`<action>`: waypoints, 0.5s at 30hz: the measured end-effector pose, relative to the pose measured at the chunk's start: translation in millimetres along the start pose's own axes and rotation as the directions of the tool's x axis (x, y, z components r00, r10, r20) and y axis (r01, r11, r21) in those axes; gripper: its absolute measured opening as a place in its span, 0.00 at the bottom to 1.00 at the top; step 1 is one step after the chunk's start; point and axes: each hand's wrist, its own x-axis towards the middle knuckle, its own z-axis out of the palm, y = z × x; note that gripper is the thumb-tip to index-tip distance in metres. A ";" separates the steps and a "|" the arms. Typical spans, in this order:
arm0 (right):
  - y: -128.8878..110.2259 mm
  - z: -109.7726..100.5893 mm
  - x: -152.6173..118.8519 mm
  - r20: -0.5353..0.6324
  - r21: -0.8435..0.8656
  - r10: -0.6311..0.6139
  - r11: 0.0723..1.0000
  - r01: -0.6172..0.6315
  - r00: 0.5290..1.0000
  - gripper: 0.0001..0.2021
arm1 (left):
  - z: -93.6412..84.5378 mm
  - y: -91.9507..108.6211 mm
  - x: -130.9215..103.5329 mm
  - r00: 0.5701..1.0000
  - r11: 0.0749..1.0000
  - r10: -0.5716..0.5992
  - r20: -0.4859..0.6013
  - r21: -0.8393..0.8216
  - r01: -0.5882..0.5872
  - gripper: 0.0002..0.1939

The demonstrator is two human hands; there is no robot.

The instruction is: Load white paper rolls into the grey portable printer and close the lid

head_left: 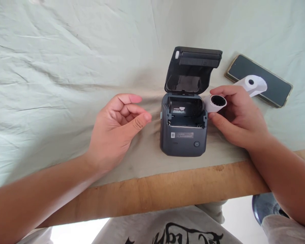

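Note:
A dark label printer stands on the cloth with its lid raised and its roll bay showing nothing loaded. My right hand, beside the printer's right side, holds a small white paper roll between thumb and fingers, its dark core facing up. To the left of the printer is my left hand, fingers curled and apart from the thumb, holding nothing. A second white roll with a loose end lies beyond my right hand, partly over a phone.
A pale, wrinkled cloth covers the table. Its bare wooden front edge runs along the near side. Below the edge, a dark round object shows at the lower right.

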 end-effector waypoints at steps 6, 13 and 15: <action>-3.4 -4.9 7.8 0.071 -0.028 -0.019 0.999 0.021 0.997 0.14 | 3.7 3.4 -0.1 1.000 1.000 0.017 0.021 0.008 -0.017 0.20; -0.9 -2.8 1.4 -0.007 0.265 0.081 0.961 -0.077 0.997 0.18 | -1.3 -0.9 -8.0 0.994 0.977 0.105 0.029 0.184 -0.108 0.41; 1.2 -8.6 3.4 0.004 0.382 0.118 0.917 -0.110 0.993 0.17 | -4.9 -2.0 -12.0 0.992 0.961 0.108 0.073 0.249 -0.123 0.45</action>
